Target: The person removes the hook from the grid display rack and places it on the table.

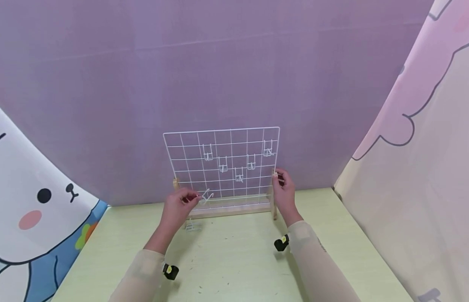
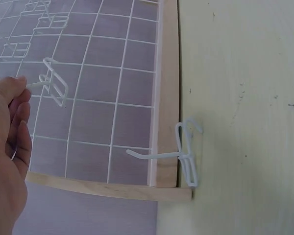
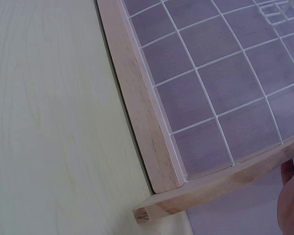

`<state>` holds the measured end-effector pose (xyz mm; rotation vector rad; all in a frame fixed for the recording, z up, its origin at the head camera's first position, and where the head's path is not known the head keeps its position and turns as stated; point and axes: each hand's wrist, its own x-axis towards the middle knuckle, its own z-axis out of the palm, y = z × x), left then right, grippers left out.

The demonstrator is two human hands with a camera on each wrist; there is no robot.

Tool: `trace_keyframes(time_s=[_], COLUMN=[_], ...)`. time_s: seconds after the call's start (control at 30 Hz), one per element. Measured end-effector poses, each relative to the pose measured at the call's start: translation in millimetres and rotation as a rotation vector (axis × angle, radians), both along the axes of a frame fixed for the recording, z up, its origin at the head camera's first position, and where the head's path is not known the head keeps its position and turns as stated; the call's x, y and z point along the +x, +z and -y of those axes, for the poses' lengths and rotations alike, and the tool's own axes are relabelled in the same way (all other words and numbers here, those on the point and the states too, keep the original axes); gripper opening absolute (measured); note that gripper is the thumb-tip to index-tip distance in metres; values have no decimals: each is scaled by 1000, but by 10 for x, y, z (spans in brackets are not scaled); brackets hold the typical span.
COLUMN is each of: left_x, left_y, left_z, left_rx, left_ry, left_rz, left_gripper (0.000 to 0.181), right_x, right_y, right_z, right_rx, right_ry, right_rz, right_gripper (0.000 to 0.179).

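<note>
Fingers of the left hand (image 1: 177, 205) pinch a white hook (image 2: 54, 82) by its prong, which runs away from them toward the lower left of the grid panel (image 1: 221, 130); whether it meets the wires I can't tell. The right hand (image 1: 284, 193) grips the right upright (image 1: 273, 205), some fingertips hidden. Another hook (image 2: 188, 156) rests by the left upright (image 2: 108, 190), toward the desk's (image 1: 257, 260) back edge.

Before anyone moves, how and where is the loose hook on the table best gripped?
Probably pinch the loose hook by its long prong, coming from above: the prong seems to jut upward, tip free, while the wire back sits low beside the wooden stand.
</note>
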<state>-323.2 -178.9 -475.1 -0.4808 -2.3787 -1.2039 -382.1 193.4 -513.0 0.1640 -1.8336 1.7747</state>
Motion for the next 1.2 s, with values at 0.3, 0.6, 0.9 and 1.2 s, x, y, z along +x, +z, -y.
trace_keyframes(time_s=[0.3,0.6,0.9,1.2], left_x=[-3,-15,-38,-78], left_y=[-114,-227,-324,-398], left_z=[-12,-32,-32,-18], left_rx=[-20,-35,-44,-43], left_ry=[-11,-36,-20,-25], left_rz=[12,35,65,71], left_gripper=[7,11,8,11], right_x=[-7,2,8,-10], right_y=[-42,-46,-42,-44], right_z=[-34,-43,-44,-50], right_rx=[29,41,18,35], right_ry=[-6,4,28,17], right_rz=[-30,-30,-1,-10], right_gripper=[24,27,30,28])
